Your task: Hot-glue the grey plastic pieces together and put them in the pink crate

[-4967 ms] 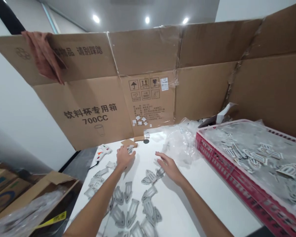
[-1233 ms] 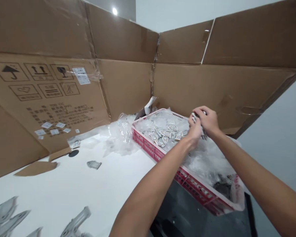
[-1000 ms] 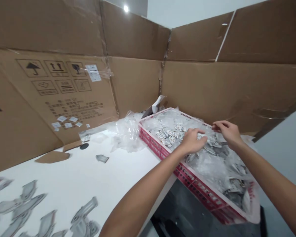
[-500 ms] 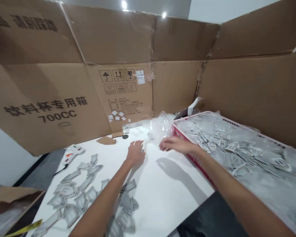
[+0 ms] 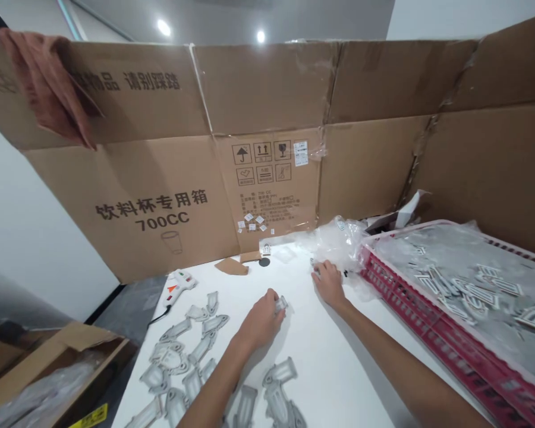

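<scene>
One small grey part sits pinched in the fingertips of my left hand, out over the middle of the white bench. My left forearm runs up from the near edge, wrist straight, knuckles up, fingers curled round the piece. Only its tip pokes out past my fingers, aimed toward the far right; the rest is hidden, so I cannot tell its long axis for sure.

My right hand is stretched further out toward the far edge, palm down, fingers closed loosely on something small and grey at the fringe of the crumpled clear plastic; what exactly it grips I cannot tell.

Just right of that hand the red crate hangs over the bench's right edge, lined with plastic and strewn with grey-and-white pieces. Along the left edge lies a scatter of grey parts, more near the front edge, and a white glue gun at the far left corner. Cardboard walls stand behind the far edge, a brown rag draped over their top left.
</scene>
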`<state>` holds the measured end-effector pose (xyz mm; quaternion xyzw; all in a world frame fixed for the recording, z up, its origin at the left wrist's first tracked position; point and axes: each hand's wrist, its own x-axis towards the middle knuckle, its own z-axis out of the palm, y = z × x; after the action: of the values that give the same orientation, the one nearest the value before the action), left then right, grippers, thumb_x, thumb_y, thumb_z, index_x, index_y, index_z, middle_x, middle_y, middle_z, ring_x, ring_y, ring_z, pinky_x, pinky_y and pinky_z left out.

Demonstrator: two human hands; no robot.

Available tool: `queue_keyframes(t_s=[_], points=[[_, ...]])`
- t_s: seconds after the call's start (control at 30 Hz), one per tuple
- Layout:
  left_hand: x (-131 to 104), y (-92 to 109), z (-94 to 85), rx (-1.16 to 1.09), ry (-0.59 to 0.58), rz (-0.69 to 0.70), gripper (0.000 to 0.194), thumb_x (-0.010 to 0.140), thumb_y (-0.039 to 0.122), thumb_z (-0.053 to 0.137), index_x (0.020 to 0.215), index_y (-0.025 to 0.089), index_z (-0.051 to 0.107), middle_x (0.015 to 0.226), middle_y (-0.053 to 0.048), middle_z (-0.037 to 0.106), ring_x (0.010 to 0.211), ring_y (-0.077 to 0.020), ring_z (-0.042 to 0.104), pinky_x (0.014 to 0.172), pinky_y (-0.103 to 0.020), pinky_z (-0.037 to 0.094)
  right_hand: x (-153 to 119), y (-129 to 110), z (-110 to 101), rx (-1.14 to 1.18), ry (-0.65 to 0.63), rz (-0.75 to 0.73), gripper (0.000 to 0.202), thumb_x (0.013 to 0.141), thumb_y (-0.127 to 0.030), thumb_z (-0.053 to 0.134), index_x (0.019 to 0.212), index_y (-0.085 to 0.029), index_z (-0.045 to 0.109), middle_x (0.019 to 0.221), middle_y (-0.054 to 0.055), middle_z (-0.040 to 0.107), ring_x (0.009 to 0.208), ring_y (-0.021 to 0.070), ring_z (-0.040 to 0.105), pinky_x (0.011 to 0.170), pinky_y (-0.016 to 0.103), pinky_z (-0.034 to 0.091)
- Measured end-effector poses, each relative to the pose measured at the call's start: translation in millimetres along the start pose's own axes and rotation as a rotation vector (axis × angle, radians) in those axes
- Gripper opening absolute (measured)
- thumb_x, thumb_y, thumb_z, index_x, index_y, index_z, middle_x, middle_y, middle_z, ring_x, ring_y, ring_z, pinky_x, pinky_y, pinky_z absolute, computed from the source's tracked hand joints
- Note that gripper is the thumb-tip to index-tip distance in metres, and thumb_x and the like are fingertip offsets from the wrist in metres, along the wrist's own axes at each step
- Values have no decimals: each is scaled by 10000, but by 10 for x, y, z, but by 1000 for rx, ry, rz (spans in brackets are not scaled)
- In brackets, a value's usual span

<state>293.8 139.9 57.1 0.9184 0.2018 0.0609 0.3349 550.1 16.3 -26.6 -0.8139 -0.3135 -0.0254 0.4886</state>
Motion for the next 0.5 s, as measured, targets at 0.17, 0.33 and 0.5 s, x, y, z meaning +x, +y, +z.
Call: queue_keyframes(t_s=[0.17, 0.33, 0.5], points=[[-468, 171, -104, 45, -302, -45, 489, 899, 617, 695, 1195, 237, 614, 1159, -130, 730, 1068, -344, 699, 895, -422, 531, -487, 30, -182, 38, 47, -39, 194, 951, -308, 522, 1049, -223, 667, 1111, 137, 648, 1078, 323, 577, 1070, 504, 455], [-668, 336, 85, 316, -541, 37, 1192, 416, 571, 1047, 1433, 180, 565, 1464, -181, 580, 1398, -444, 513, 1189, -564, 494, -1166, -11, -460, 137, 185, 88, 394, 1036, -515, 490, 1173, -192, 669, 1162, 154, 715, 1060, 307, 684, 984, 464, 534], [-607, 389, 180, 274, -374, 85, 520, 897, 491, 803, 1303, 215, 629, 1426, -135, 584, 1362, -359, 544, 1166, -532, 510, -1853, -219, -722, 389, 189, 333, 497, 953, -651, 661, 1113, -184, 719, 1072, 116, 780, 959, 291, 744, 858, 407, 564]])
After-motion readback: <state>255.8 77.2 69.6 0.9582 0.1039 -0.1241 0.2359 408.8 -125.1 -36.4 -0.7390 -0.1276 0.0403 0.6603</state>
